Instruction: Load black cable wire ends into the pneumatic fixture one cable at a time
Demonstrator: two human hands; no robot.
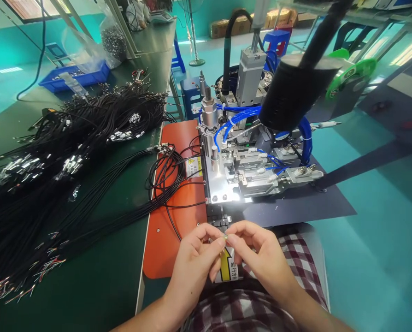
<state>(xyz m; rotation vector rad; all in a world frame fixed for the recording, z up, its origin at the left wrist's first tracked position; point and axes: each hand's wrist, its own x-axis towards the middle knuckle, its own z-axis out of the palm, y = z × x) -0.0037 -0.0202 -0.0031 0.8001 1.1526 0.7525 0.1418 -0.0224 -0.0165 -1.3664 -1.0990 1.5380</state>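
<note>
In front of my lap, my left hand and my right hand meet fingertip to fingertip, both pinched. A tiny pale-green piece shows between the fingertips; it is too small to name. Just beyond the hands is the metal machine with its black feed track. A black cable runs from a coil down toward the back of my left hand, where its end is hidden. Below the fingers a yellow arrow label with printed characters is partly covered.
Coiled black cables lie on the orange plate left of the machine. Large cable bundles with metal connectors cover the green table, beside a blue tray. A black cylinder hangs over the machine's right side.
</note>
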